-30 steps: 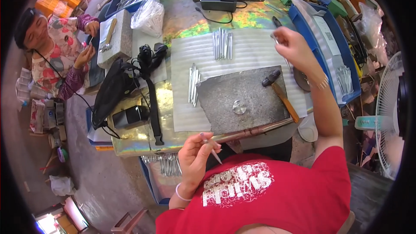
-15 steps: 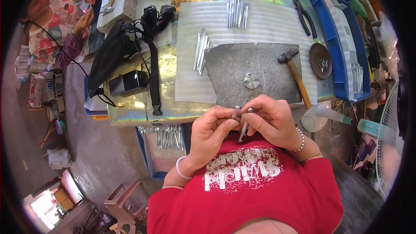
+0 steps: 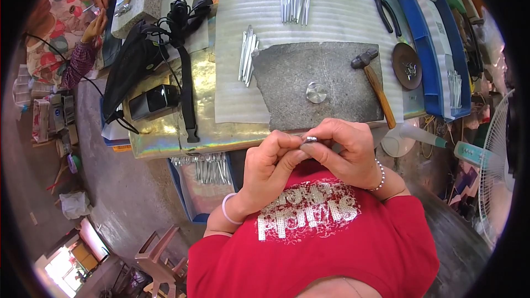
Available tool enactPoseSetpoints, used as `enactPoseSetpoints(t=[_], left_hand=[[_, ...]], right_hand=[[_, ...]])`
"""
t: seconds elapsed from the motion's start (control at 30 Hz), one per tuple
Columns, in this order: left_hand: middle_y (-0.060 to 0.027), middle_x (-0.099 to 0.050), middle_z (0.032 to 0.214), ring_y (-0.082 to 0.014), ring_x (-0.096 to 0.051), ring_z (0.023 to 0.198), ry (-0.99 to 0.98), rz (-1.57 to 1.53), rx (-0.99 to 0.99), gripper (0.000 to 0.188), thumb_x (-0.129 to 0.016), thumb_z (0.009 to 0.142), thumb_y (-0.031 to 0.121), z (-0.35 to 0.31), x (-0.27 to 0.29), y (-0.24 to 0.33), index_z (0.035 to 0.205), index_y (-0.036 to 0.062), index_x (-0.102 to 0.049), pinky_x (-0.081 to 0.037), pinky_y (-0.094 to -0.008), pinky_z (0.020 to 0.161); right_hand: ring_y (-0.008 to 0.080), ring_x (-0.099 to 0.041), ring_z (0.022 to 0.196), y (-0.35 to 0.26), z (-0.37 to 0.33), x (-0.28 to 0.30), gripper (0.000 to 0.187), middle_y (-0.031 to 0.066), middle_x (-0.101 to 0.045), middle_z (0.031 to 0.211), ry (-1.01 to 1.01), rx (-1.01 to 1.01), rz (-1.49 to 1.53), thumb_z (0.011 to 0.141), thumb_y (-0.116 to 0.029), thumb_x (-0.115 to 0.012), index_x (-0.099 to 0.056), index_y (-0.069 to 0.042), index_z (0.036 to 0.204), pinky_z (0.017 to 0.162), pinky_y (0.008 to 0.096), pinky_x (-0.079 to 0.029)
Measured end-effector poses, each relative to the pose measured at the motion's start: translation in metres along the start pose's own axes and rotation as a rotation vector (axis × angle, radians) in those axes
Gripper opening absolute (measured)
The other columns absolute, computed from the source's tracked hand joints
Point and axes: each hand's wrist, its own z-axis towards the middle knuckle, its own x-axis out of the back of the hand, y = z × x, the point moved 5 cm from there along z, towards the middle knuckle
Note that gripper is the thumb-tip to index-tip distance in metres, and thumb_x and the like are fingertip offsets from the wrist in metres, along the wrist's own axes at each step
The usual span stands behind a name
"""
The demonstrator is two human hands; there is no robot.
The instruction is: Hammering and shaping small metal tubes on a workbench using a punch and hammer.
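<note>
Above my red shirt, at the near edge of the table, my left hand (image 3: 279, 157) and my right hand (image 3: 343, 153) meet fingertip to fingertip. Both pinch a small silver metal piece (image 3: 311, 139), its shiny end showing at the right thumb and index finger. My fingers hide most of it, so its full shape cannot be made out. Just beyond lies a grey stone slab (image 3: 287, 72) bearing a round silver metal disc (image 3: 316, 92). A hammer (image 3: 375, 85) with a wooden handle rests on the slab's right side.
Slim silver metal pieces (image 3: 295, 5) lie on a white foam sheet (image 3: 232, 99). Pliers (image 3: 385, 8), a brown dish (image 3: 406, 72) and a blue tray (image 3: 419, 38) stand right. A black bag (image 3: 130, 60) lies left, near another person (image 3: 61, 44). Below hangs an open drawer (image 3: 204, 193).
The silver piece has turned: its long part, pointing down toward my shirt before, no longer shows. Its end now faces up between my fingers. The view has shifted slightly.
</note>
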Motion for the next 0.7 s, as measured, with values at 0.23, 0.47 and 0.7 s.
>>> enactPoseSetpoints(t=[0.23, 0.47, 0.7], left_hand=[[-0.0092, -0.068, 0.080, -0.0082, -0.064, 0.074, -0.043, 0.040, 0.042, 0.010, -0.060, 0.087, 0.002, 0.000, -0.004, 0.003, 0.094, -0.0019, -0.054, -0.050, -0.0204, 0.064], [-0.0087, -0.066, 0.082, -0.0093, -0.063, 0.076, -0.042, -0.261, 0.218, 0.005, -0.053, 0.091, 0.002, 0.002, -0.010, -0.004, 0.093, -0.0027, -0.052, -0.051, -0.0207, 0.066], [-0.0039, -0.063, 0.075, -0.0057, -0.059, 0.065, -0.278, -0.080, 0.430, 0.016, -0.058, 0.091, 0.013, 0.013, -0.001, 0.005, 0.096, -0.0013, -0.052, -0.046, -0.0167, 0.055]], right_hand=[[0.0094, -0.063, 0.059, 0.002, -0.006, 0.000, 0.008, 0.0071, -0.064, 0.071, -0.012, -0.017, 0.015, 0.082, -0.002, -0.065, -0.062, 0.002, 0.089, 0.052, 0.0193, -0.047], [0.0044, -0.057, 0.053, 0.023, -0.003, -0.008, 0.010, 0.0033, -0.060, 0.062, -0.025, -0.449, 0.472, 0.087, -0.005, -0.061, -0.056, 0.001, 0.080, 0.044, 0.0171, -0.043], [0.0023, -0.041, 0.041, 0.044, 0.005, -0.012, 0.015, 0.0002, -0.055, 0.058, 0.005, -0.595, 0.656, 0.086, -0.013, -0.063, -0.057, -0.004, 0.076, 0.036, 0.0165, -0.029]])
